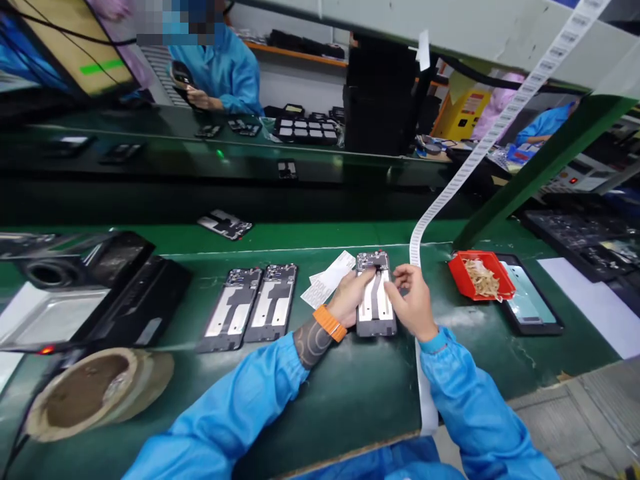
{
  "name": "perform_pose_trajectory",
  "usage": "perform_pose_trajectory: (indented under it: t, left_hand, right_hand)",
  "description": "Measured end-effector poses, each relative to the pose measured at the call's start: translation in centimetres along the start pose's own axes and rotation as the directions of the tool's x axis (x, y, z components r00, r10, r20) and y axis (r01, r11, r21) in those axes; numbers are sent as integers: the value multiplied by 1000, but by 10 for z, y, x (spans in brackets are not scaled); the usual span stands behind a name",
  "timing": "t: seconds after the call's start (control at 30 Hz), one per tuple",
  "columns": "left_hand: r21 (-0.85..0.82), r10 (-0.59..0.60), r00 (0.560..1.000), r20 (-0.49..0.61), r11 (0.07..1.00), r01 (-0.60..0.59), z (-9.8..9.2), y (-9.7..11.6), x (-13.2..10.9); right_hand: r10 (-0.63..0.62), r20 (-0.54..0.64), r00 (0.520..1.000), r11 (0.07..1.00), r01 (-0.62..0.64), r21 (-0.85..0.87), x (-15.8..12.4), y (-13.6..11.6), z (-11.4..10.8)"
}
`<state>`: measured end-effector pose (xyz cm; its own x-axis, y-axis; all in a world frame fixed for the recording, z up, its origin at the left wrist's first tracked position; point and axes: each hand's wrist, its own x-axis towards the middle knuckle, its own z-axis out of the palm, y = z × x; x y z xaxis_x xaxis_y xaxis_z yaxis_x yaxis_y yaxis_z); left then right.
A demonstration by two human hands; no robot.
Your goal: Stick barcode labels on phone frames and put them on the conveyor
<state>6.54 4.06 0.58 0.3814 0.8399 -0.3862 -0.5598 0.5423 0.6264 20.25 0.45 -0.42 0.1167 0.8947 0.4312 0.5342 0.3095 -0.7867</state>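
Open-backed phone: the phone (377, 308) is lying between the two hands, near the bench's front edge, its inner parts facing up; whether it is touching the bench is hard to tell.
Left hand: the left hand (346, 301) is gripping the phone's left side, its thumb reaching over the upper part.
Right hand: the right hand (414, 303) is hovering at the phone's right edge, fingers curling and thumb nearing the forefinger; I cannot tell whether it is pinching anything.
Label sheets: printed sheets (327, 279) are lying just beyond the left hand.
Label strip: a long white strip (463, 175) is hanging down and passing behind the right hand.
Phone pair: two similar phones (273, 303) are lying side by side on the bench (345, 393), left of the hands.
Red tray: a tray (456, 270) is holding tangled pale scraps (481, 279), right of the hands.
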Motion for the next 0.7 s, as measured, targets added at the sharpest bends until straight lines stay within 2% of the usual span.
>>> perform_pose_trajectory:
  t: [0.1, 0.17, 0.27, 0.33, 0.47, 0.53, 0.63, 0.7]
  left_hand:
    - [-34, -37, 998, 43, 999, 38, -1, 9, -4]
    - [-37, -47, 994, 102, 998, 51, -2, 11, -7]
    - [-20, -57, 981, 185, 998, 62, -4, 9, -8]
    - [-4, -81, 976, 203, 996, 84, -6, 8, -8]
    - [13, -141, 952, 273, 990, 143, -7, 6, -7]
    - [36, -138, 941, 310, 990, 133, -6, 5, -8]
    - [79, -97, 949, 300, 994, 77, -2, 2, -11]
    - [78, -105, 958, 267, 993, 87, 0, 2, -12]
  right_hand:
    - [-207, 67, 976, 966, 215, -142, -1, -5, 0]
    - [-242, 88, 966, 947, 255, -193, -1, -6, 1]
    - [-242, 97, 965, 937, 258, -236, -1, -5, -1]
    - [-236, 126, 963, 935, 261, -240, 0, -5, -4]
    - [-193, 214, 958, 947, 238, -214, 3, -6, -13]
    - [-165, 274, 947, 955, 223, -197, 4, -5, -16]
    - [-130, 333, 934, 961, 202, -191, 5, -3, -18]
    - [-126, 344, 930, 952, 211, -221, 5, -5, -19]
